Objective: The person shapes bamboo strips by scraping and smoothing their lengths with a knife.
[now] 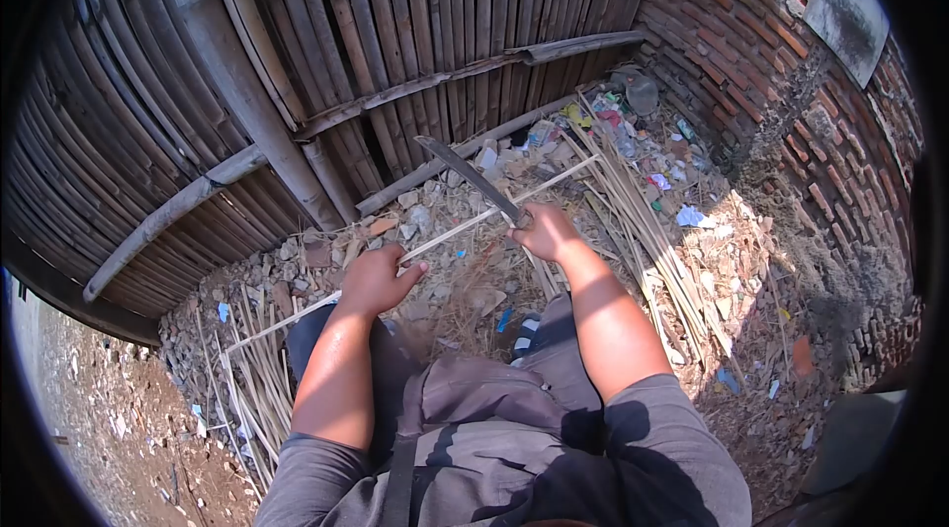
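My left hand (374, 280) is closed around a long, thin bamboo strip (450, 233), its thumb sticking out to the right. The strip slants across in front of me, from low on the left to high on the right. In my right hand (547, 230) is a machete (470, 174), its handle mostly hidden by my fingers. The dark blade points up and to the left, away from me. Blade and strip cross close to my right fingers; whether they touch I cannot tell.
Bundles of split bamboo strips lie on the right (662, 260) and left (259, 384). Rubble and litter (633, 136) cover the ground. A bamboo wall (415, 23) stands ahead, a brick wall (727, 43) on the right. A bamboo post (237, 82) leans at the left.
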Tool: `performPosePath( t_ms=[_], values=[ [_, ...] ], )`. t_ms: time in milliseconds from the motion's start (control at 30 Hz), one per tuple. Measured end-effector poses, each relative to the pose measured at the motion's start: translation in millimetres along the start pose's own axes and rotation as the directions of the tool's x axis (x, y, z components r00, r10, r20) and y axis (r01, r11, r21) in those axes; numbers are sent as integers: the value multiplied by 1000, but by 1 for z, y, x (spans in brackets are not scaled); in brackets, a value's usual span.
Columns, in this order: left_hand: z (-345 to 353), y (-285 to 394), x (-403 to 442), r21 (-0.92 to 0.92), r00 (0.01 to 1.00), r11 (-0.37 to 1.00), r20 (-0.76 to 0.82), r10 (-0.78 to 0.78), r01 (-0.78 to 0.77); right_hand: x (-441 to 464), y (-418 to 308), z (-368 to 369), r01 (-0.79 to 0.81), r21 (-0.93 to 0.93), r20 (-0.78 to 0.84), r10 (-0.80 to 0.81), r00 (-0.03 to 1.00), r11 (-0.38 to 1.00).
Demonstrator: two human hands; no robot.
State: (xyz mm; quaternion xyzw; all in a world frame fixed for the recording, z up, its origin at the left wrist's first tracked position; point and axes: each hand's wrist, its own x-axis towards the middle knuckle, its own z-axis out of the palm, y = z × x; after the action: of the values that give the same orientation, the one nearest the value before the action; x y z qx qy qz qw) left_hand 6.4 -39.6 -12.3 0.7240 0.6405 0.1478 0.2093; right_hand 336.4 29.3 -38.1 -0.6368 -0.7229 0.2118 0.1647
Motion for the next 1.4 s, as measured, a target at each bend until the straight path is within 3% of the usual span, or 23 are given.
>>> performPosePath(
  t_ms=[167, 267, 567, 1400],
  values=[
    [1, -4, 0, 0, 1000, 1000, 1, 12, -12, 7, 14, 11, 84, -90, 49, -79, 996, 992],
    [2, -7, -1, -2, 1000, 1000, 2, 6, -6, 0, -4, 7, 57, -115, 84, -47, 995, 992],
    [0, -3, -2, 11, 999, 1000, 43, -11, 10, -8, -14, -2, 74, -17, 115, -72, 991, 997],
    [5, -6, 0, 56, 996, 998, 93, 9, -14, -4, -9, 10, 135, -88, 164, -120, 979, 987]
  ],
)
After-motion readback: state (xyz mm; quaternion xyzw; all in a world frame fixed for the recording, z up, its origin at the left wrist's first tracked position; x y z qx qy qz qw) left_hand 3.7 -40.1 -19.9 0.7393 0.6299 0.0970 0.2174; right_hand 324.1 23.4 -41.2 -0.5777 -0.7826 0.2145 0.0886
